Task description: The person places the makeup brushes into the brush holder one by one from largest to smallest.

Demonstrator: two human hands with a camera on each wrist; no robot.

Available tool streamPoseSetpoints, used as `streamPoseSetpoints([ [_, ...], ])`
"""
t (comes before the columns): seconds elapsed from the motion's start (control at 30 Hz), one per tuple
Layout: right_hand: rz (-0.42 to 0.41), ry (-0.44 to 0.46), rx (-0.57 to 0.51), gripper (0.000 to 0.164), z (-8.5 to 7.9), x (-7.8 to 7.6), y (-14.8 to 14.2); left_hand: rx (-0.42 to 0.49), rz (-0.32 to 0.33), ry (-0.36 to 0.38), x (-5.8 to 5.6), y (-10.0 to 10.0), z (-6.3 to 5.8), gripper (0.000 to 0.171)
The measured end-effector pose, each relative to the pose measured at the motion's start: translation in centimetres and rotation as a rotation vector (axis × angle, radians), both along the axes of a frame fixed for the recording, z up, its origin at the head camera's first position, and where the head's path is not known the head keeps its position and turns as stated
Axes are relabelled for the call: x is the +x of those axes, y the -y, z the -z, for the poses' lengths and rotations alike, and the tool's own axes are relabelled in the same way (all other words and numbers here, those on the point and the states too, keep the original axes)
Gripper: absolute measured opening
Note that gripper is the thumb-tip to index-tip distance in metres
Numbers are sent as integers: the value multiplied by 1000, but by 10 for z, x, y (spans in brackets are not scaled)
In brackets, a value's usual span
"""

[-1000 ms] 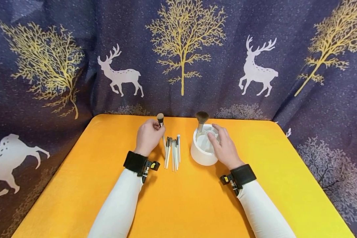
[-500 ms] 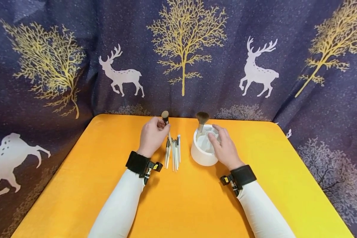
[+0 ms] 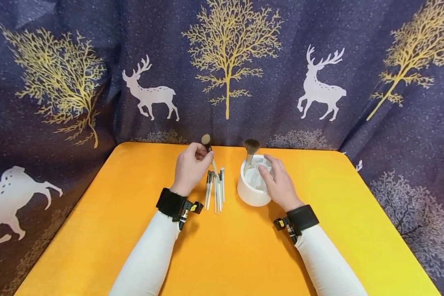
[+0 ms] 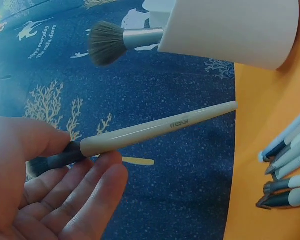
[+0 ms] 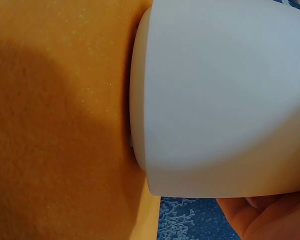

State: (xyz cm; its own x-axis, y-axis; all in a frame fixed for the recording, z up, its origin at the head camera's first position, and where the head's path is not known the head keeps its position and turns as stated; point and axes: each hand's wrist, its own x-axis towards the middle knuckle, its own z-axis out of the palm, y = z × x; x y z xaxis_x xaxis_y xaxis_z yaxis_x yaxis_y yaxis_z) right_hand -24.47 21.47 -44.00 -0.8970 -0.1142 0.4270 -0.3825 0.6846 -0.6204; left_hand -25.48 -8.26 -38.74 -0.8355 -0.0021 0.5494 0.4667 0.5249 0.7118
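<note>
My left hand [image 3: 190, 168] pinches a makeup brush [image 4: 155, 130] by its dark ferrule, between thumb and fingers. The brush's bristle end points up and its pale handle slants down to the right, over the loose brushes. A white round brush holder [image 3: 253, 197] with inner compartments stands upright on the table to the right. My right hand [image 3: 282, 185] grips the holder's right side, thumb over the rim. Most of its fingers are hidden in the right wrist view, behind the holder's wall. A large fluffy makeup brush [image 3: 251, 147] stands in the holder's left side, bristles up.
Several slim makeup brushes [image 3: 217, 195] lie side by side on the orange table [image 3: 222, 255], between the left hand and the holder. A dark curtain [image 3: 192, 102] printed with deer and trees hangs behind the table's back edge.
My left hand has shifted right and slightly up with the makeup brush, whose handle end has swung toward the holder. The right hand and the holder have stayed in place.
</note>
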Motion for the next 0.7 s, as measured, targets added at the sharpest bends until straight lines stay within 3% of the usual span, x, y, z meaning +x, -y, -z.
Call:
streamPoseSetpoints([
  [0.17,4,0,2,59,0,0,0,45,32,-26,2,-3,-3,21],
  [0.4,5,-2,9,59,-1,1,0,199,139,-59,4,-10,-6,22],
  [0.7,9,-4,14,59,0,0,0,352,226,-29,11,-21,-12,21],
])
